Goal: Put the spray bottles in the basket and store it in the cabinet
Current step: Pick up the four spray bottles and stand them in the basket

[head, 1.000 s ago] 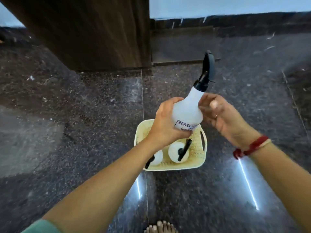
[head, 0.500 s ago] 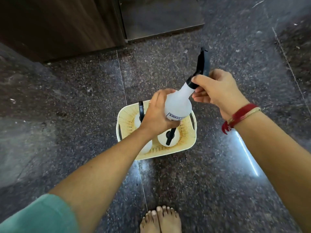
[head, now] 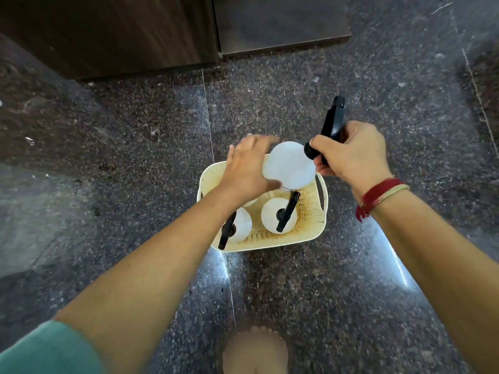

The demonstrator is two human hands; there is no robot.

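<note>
A cream perforated basket (head: 310, 220) stands on the dark floor. Two white spray bottles with black trigger heads stand inside it, one at the front left (head: 240, 225) and one beside it to the right (head: 272, 214). A third white spray bottle (head: 290, 164) hangs over the basket's far right part. My right hand (head: 353, 152) is shut on its black trigger head and neck. My left hand (head: 248, 166) lies against the bottle's left side with the fingers spread and blurred. Part of the basket is hidden under my left hand.
A dark wooden cabinet (head: 108, 31) rises at the top left, with a lower dark panel (head: 278, 20) to its right. Polished dark granite floor (head: 378, 279) surrounds the basket. My bare foot (head: 255, 352) shows at the bottom edge.
The held bottle has come lower over the basket. My left hand has loosened from its body and spread, while my right hand keeps the trigger head. The view has tilted further down.
</note>
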